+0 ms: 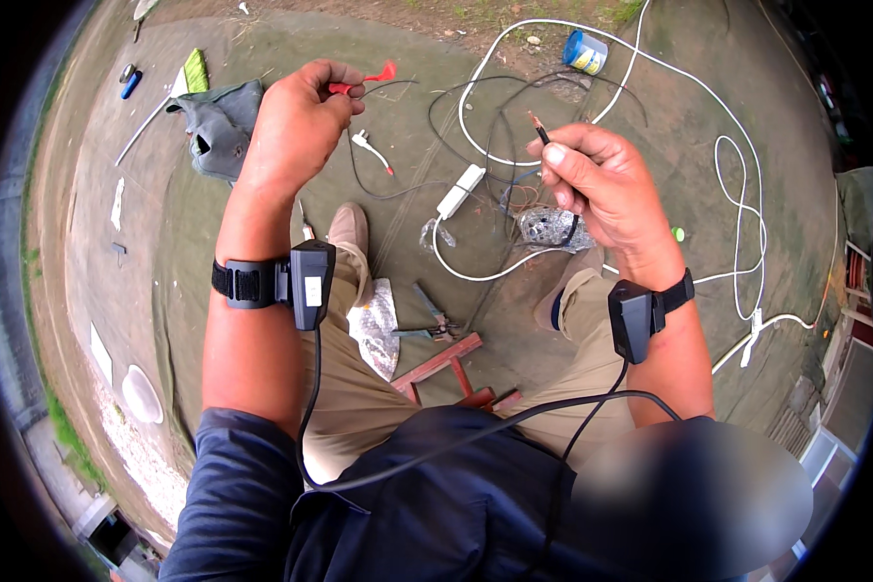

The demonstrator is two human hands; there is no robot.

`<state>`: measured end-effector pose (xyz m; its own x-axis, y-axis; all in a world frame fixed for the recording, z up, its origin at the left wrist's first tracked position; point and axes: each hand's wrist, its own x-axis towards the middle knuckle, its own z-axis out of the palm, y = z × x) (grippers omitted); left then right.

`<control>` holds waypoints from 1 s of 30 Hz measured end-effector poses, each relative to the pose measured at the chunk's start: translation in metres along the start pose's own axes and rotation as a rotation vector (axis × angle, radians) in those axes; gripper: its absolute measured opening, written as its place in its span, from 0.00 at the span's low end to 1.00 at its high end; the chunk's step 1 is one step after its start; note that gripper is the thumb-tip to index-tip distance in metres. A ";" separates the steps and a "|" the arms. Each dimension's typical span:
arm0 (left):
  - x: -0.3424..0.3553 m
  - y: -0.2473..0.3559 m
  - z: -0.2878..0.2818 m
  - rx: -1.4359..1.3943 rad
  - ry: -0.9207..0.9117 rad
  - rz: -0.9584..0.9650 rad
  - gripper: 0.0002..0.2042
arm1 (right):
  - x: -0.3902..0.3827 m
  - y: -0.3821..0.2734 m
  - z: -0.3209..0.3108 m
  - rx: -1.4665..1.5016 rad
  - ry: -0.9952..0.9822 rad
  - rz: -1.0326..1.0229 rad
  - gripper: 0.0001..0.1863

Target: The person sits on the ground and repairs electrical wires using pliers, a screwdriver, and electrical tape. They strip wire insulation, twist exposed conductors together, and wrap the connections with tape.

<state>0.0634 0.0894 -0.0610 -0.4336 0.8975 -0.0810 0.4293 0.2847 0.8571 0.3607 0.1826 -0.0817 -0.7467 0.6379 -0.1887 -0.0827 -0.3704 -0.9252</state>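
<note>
Holding a red item (pixel 382 72), kind hard to tell, pinched in the left hand (pixel 306 116) at upper left of centre in the frame, and gripping a black cable (pixel 541 136) in the right hand (pixel 597 179) at upper right of centre, with the two well apart. Seems to have the cable's tip already stripped to bare copper (pixel 533 118) but not yet joined to anything, with a white oblong block (pixel 461 191) on a white cord (pixel 490 279) lying on the ground (pixel 398 247) at upper centre

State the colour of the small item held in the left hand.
Red: the item in the left hand, clearest in the head view.
</note>
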 end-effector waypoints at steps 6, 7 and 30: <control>-0.002 0.006 -0.005 0.010 -0.032 -0.070 0.11 | 0.001 -0.003 0.000 -0.034 0.051 -0.013 0.11; -0.002 0.008 -0.006 0.005 -0.021 -0.074 0.11 | 0.001 -0.003 0.000 -0.038 0.052 -0.014 0.11; -0.002 0.001 0.009 0.030 0.207 0.110 0.14 | 0.003 0.003 0.002 -0.117 0.095 -0.015 0.10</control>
<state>0.0720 0.0905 -0.0648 -0.5350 0.8362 0.1207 0.5049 0.2019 0.8393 0.3568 0.1825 -0.0845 -0.6800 0.7057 -0.1992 -0.0118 -0.2822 -0.9593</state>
